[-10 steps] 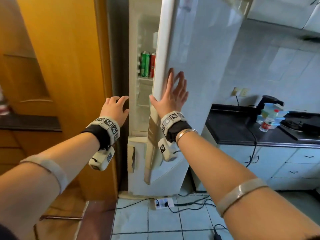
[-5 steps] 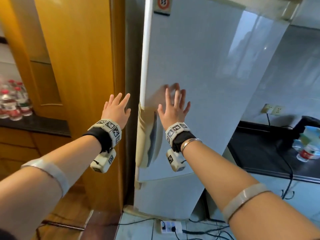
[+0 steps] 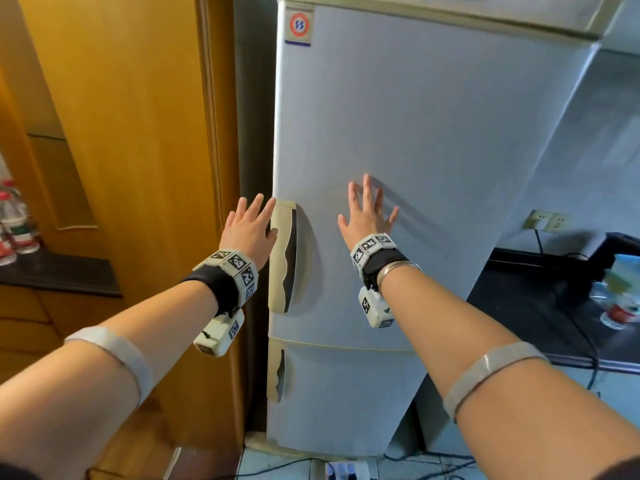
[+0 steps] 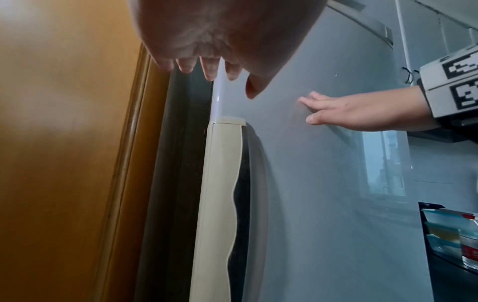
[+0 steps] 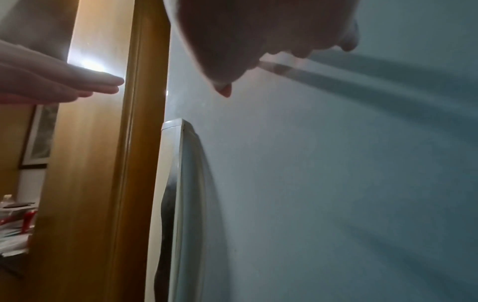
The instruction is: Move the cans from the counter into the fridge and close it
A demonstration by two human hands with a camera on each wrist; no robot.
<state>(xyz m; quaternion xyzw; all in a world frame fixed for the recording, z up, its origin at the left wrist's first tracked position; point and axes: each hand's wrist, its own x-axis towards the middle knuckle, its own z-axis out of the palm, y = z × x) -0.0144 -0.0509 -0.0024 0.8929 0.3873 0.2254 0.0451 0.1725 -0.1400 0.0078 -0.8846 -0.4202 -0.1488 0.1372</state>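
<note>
Head view: fridge door (image 3: 433, 168) shut, both hands flat at it.

The head view is bright and sharp at centre, its straight edges bowing toward the rim, with motion blur at 3 o'clock. Spread fingers cast soft shadows on the fridge door (image 3: 433, 168). Both wrist views are dim and grainy; the right wrist view shows glare at 10 o'clock.

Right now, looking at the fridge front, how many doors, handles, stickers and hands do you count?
Doors: 2, upper door, lower door
Handles: 2, upper handle, lower handle
Stickers: 1, sticker
Hands: 2, left hand, right hand
Total: 7
</note>
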